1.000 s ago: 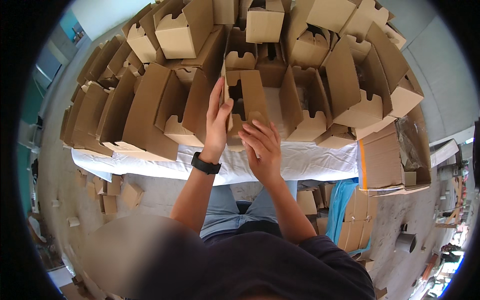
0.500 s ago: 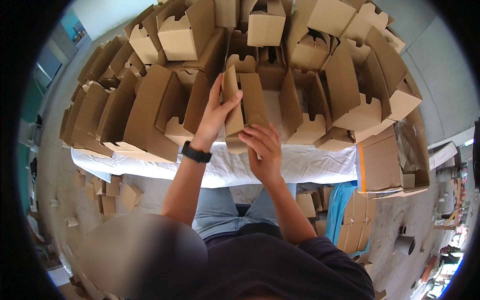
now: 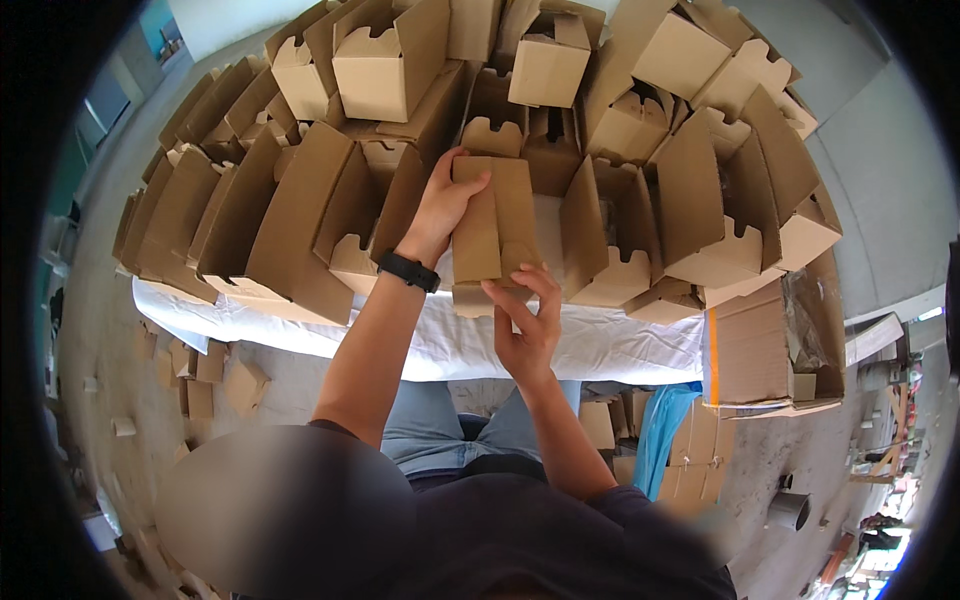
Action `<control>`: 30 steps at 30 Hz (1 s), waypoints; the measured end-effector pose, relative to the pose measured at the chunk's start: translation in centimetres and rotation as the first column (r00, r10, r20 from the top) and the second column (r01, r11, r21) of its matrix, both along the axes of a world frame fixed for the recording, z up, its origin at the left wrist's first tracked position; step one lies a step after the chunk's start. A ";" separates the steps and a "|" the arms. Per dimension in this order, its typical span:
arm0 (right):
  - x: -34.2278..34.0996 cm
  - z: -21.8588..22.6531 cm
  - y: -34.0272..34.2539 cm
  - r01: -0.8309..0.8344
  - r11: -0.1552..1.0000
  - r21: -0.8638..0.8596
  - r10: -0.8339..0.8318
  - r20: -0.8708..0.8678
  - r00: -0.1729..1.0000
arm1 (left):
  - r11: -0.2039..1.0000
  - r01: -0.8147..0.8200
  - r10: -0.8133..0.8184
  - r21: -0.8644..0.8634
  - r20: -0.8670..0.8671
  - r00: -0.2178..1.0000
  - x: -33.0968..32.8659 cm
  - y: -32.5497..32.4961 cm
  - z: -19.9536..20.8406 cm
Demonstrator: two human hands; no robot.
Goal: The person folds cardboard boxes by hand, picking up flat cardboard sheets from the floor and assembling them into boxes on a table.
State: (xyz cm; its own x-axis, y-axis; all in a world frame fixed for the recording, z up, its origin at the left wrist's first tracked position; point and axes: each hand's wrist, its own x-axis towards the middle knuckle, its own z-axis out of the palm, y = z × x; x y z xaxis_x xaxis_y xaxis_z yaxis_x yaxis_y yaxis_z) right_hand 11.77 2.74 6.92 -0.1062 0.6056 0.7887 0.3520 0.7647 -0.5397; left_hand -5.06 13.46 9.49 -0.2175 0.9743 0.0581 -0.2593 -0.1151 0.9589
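A slim brown cardboard box (image 3: 516, 215) lies between my hands at the front middle of the table, its two long top flaps folded down to meet. My left hand (image 3: 447, 212), with a black band on the wrist, grips the box's far left side, thumb on the top. At the near end, my right hand (image 3: 528, 325) has bent fingertips on the box's lower edge and end flap. What the box holds, if anything, is hidden.
Open cardboard boxes (image 3: 610, 230) crowd the table left, right and beyond. White cloth (image 3: 620, 345) covers the table's front edge. A large carton (image 3: 755, 350) with an orange stripe stands at the right. Small boxes (image 3: 248, 385) lie on the floor at left; blue plastic (image 3: 665, 430) hangs below.
The top flaps of the held box have come down and now meet, covering the gap. My right hand has slid down toward the near edge. The view has shifted slightly.
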 end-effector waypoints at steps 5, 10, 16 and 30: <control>-0.1 -0.1 0.1 0.017 0.998 0.064 -0.016 -0.020 1.000 | 1.000 -0.022 0.022 -0.020 0.006 1.000 0.2 0.1 0.1; -1.8 1.1 -0.5 0.034 0.986 0.163 -0.078 0.272 0.959 | 0.999 -0.047 0.047 0.020 -0.036 0.998 0.2 0.3 -0.3; -2.9 1.2 -0.3 0.067 0.987 0.146 -0.105 0.265 0.958 | 0.999 -0.040 0.042 0.036 -0.061 0.997 0.1 0.2 -0.4; -2.8 0.9 -0.1 0.043 0.988 0.145 -0.083 0.281 0.956 | 0.999 -0.049 0.049 0.008 -0.019 0.999 0.1 0.0 0.2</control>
